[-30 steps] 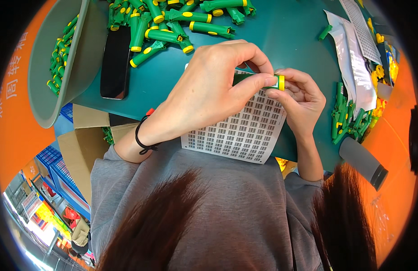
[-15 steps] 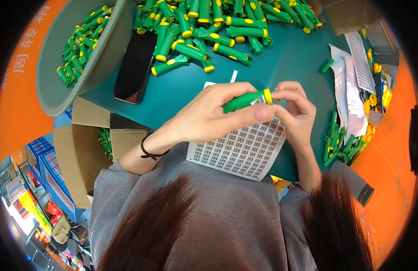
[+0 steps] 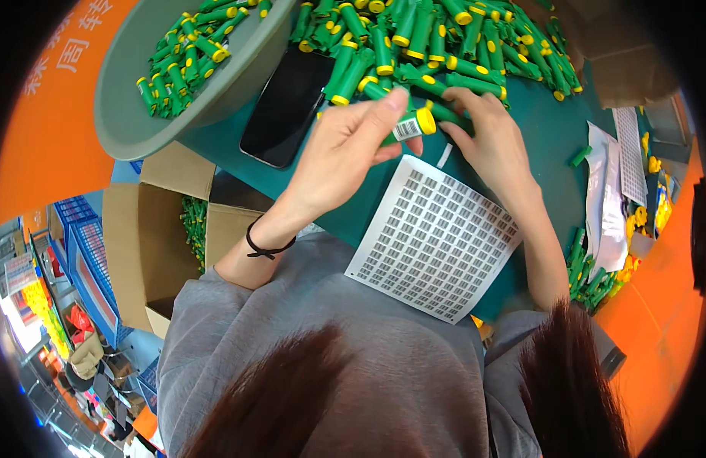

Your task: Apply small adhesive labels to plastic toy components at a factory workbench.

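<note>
In my left hand (image 3: 339,156) is a green tube (image 3: 407,129) with a yellow cap and a white barcode label, pinched between thumb and fingers. My right hand (image 3: 492,137) reaches to the near edge of the pile of green tubes (image 3: 421,34). Its thumb and fingers close around another green tube (image 3: 450,117), partly covered by the hand. Below both hands lies a white sheet of barcode stickers (image 3: 437,237), tilted, with its near edge by my grey top. A small white strip (image 3: 444,156) sits at the sheet's far edge.
A grey-green basin (image 3: 112,126) with more tubes stands at the left, beside a black phone (image 3: 284,111). An open cardboard box (image 3: 128,252) is below it. At the right are silvery plastic bags (image 3: 603,198), another sticker sheet (image 3: 630,156) and loose green tubes (image 3: 578,259).
My hands have parted: the left still holds its tube, its label now showing. My right hand has moved away to the pile and closed on another tube. The view has shifted, uncovering the sticker sheet.
</note>
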`<state>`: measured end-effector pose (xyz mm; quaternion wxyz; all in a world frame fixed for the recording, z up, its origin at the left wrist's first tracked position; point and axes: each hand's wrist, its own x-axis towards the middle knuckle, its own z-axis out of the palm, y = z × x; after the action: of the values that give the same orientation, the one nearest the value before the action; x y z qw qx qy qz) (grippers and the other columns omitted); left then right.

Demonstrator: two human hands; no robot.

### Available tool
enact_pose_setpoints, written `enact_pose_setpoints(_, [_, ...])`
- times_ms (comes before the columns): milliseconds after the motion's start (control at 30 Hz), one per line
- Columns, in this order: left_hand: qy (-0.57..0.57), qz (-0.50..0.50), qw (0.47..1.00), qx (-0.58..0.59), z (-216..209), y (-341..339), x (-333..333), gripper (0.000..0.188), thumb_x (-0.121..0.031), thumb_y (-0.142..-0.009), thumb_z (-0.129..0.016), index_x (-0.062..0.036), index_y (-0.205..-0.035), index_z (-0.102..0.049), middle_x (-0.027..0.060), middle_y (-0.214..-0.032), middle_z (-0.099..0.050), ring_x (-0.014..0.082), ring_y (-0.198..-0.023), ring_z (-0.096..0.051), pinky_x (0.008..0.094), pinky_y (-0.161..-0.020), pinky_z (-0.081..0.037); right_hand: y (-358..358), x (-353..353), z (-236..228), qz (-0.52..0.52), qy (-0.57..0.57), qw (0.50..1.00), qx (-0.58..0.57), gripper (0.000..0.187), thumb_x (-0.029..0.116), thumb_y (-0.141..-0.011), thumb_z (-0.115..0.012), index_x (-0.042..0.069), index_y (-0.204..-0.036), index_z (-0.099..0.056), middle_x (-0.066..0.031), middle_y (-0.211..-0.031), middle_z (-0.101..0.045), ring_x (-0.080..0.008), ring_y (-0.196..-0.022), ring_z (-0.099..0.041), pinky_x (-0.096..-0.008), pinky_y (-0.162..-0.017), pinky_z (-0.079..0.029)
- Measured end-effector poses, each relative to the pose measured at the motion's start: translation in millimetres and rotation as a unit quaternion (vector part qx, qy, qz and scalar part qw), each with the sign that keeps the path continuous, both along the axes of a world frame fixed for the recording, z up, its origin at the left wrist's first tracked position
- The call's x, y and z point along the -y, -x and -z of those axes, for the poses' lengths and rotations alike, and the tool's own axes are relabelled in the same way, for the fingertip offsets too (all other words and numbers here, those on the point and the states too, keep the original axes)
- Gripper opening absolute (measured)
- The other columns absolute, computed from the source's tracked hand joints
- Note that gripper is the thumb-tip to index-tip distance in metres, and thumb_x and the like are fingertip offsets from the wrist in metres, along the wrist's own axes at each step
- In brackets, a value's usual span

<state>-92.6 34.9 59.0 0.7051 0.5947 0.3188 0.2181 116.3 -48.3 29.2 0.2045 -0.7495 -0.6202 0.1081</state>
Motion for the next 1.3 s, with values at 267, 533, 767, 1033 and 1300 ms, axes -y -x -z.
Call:
enact_pose_setpoints(267, [-0.415,-0.271,0.865,-0.084,-25,34,-53,0.044,-0.036,-0.108,-0.048,0.0016,-0.103,-0.071,-0.0064,-0.068,-0.040,0.0016,-0.061,-0.030,0.0194,-0.054,-0.022,-17,83,-24,0.089,-0.051,0.863,-0.494,0.030,0.002,-0.091,-0.065,-0.001,-0.121,-0.060,-0.0080,-0.116,-0.060,-0.0078,-0.077,-0.054,-0.0209,-0.066,-0.044])
enact_pose_setpoints(533, [-0.277,-0.147,0.944,0.101,-56,59,-77,0.052,-0.042,-0.106,-0.049,0.0066,-0.112,-0.066,-0.0004,-0.069,-0.050,0.0051,-0.060,-0.040,0.0189,-0.057,-0.033,-7,136,25,0.137,-0.208,0.751,-0.612,0.027,-0.002,-0.094,-0.062,-0.001,-0.120,-0.056,-0.0137,-0.125,-0.052,-0.0110,-0.083,-0.057,-0.0235,-0.071,-0.047])
enact_pose_setpoints(767, [-0.587,0.024,0.808,0.036,13,-18,-9,0.025,-0.016,-0.079,-0.082,-0.0100,-0.102,-0.074,0.0042,-0.099,-0.069,0.0225,-0.094,-0.064,0.0324,-0.078,-0.050,4,143,36,0.135,-0.232,0.767,-0.583,0.030,-0.007,-0.090,-0.065,-0.001,-0.119,-0.060,-0.0159,-0.128,-0.057,-0.0171,-0.107,-0.059,-0.0278,-0.088,-0.050])
enact_pose_setpoints(1033, [-0.498,0.139,0.853,-0.068,56,-35,23,0.010,-0.016,-0.080,-0.078,-0.0083,-0.085,-0.074,-0.0001,-0.091,-0.066,0.0207,-0.088,-0.062,0.0338,-0.071,-0.053,14,140,35,0.145,-0.195,0.763,-0.598,0.031,-0.006,-0.092,-0.063,0.002,-0.121,-0.058,-0.0127,-0.128,-0.056,-0.0131,-0.106,-0.057,-0.0260,-0.089,-0.049])
enact_pose_setpoints(1300, [-0.483,0.158,0.861,-0.032,62,-29,16,0.013,-0.010,-0.085,-0.073,-0.0051,-0.097,-0.070,0.0018,-0.091,-0.066,0.0184,-0.085,-0.062,0.0311,-0.068,-0.050,13,137,42,0.144,-0.215,0.768,-0.586,0.030,-0.006,-0.092,-0.063,0.001,-0.121,-0.058,-0.0137,-0.129,-0.057,-0.0143,-0.110,-0.058,-0.0262,-0.094,-0.047])
